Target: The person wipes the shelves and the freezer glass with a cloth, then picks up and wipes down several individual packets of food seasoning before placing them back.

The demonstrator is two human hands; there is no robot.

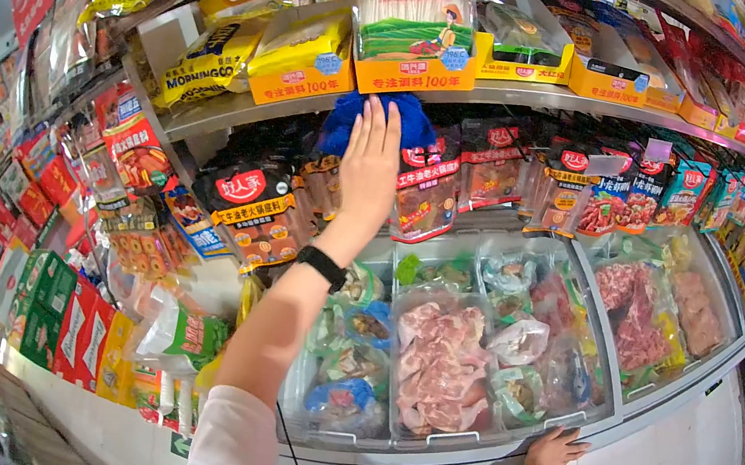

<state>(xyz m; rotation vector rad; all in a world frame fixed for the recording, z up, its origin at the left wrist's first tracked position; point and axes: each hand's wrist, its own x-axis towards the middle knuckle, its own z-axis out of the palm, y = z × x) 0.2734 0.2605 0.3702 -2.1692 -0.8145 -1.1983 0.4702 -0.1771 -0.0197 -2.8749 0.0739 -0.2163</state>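
My left hand (370, 163) is stretched up to the shelf, its fingers lying over a fluffy blue cloth (416, 129) and pressing it against the shelf's front edge (299, 112). Just above the cloth, a yellow display box holds a clear pack of noodles (417, 8). Hanging bags of hot pot seasoning (426, 192) are close to the cloth on the right, and a black one (254, 213) hangs lower left. My right hand (556, 450), fingers apart, rests on the front rim of the chest freezer (443, 461) and holds nothing.
Under its sliding glass lids, the freezer shows sliced meat (441, 362) and bagged goods. More boxed packets (616, 71) line the shelf to the right. At left stand green and red cartons (50, 307). A black cable (290, 441) runs down over the freezer's front.
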